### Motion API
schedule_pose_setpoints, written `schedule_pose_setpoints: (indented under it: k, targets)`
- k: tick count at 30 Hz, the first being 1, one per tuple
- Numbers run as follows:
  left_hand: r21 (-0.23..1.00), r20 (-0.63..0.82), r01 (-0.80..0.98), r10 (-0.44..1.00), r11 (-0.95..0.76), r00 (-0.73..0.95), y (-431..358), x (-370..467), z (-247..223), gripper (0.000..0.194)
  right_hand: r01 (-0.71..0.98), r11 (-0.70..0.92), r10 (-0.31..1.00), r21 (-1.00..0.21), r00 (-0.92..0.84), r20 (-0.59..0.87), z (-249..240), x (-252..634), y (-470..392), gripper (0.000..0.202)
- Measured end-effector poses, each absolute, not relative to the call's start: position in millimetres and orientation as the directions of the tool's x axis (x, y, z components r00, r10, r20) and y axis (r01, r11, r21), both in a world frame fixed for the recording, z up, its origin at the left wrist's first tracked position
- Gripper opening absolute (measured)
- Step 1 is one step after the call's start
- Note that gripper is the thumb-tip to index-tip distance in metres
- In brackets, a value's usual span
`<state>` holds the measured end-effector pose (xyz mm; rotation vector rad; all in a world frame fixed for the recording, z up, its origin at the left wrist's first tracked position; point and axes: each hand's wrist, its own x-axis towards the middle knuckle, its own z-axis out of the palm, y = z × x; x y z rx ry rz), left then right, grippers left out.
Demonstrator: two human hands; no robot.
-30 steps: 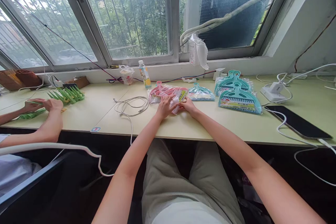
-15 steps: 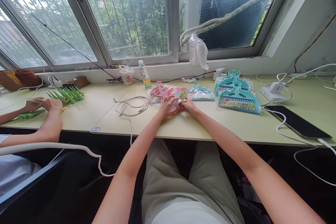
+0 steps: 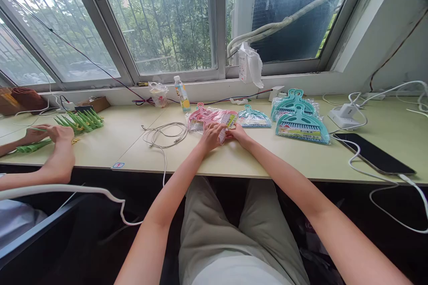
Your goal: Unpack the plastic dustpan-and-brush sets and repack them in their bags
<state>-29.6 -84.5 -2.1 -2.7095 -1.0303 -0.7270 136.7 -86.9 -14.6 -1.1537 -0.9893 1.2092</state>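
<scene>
A pink dustpan and brush set (image 3: 218, 115) in clear plastic wrap lies in front of me, with a printed label at its right end. My left hand (image 3: 211, 137) is closed on its near edge, fingers over the wrap. At the label end, the fingers of my right hand (image 3: 238, 133) pinch the wrap close to my left hand. A crumpled corner of plastic pokes out between both hands, and the fingertips are partly hidden. Just behind and right lies a wrapped teal dustpan set (image 3: 256, 118). Further right, several more teal sets (image 3: 302, 124) are heaped together.
Left of my hands lies a coiled cable (image 3: 167, 135), with a drink bottle (image 3: 182, 94) behind it. A phone (image 3: 373, 153) and a white charger (image 3: 344, 116) are at the right. A co-worker's hands (image 3: 60, 133) handle green stalk-like pieces (image 3: 82, 121) at the far left.
The view has shifted slightly. My hands stay at the pink set's near edge, and a plastic corner now shows lower between them.
</scene>
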Motion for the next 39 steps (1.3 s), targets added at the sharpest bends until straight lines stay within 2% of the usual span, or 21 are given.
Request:
schedule_pose_setpoints:
  k: [5, 13, 22, 33, 39]
  targets:
    - [0.008, 0.558, 0.726, 0.605, -0.688, 0.568, -82, -32, -2, 0.065, -0.174, -0.001, 0.994, -0.985, 0.107, -0.020, -13, 137, -87, 0.045]
    - [-0.107, 0.533, 0.726, 0.577, -0.679, 0.619, -81, -33, -1, 0.037, -0.164, -0.007, 0.995, -0.986, 0.093, -0.022, -15, 138, -85, 0.048]
    - [-0.032, 0.534, 0.729, 0.605, -0.683, 0.591, -83, -34, 2, 0.036, -0.152, 0.000, 0.994, -0.988, 0.108, -0.016, -16, 138, -86, 0.045]
    - [-0.076, 0.550, 0.722, 0.575, -0.688, 0.606, -90, -29, 1, 0.027, -0.111, -0.001, 0.999, -0.994, 0.039, -0.005, -10, 138, -92, 0.041]
    - [-0.057, 0.569, 0.727, 0.576, -0.685, 0.587, -89, -23, -6, 0.042, -0.103, 0.026, 0.997, -0.994, -0.076, 0.034, -8, 137, -100, 0.039]
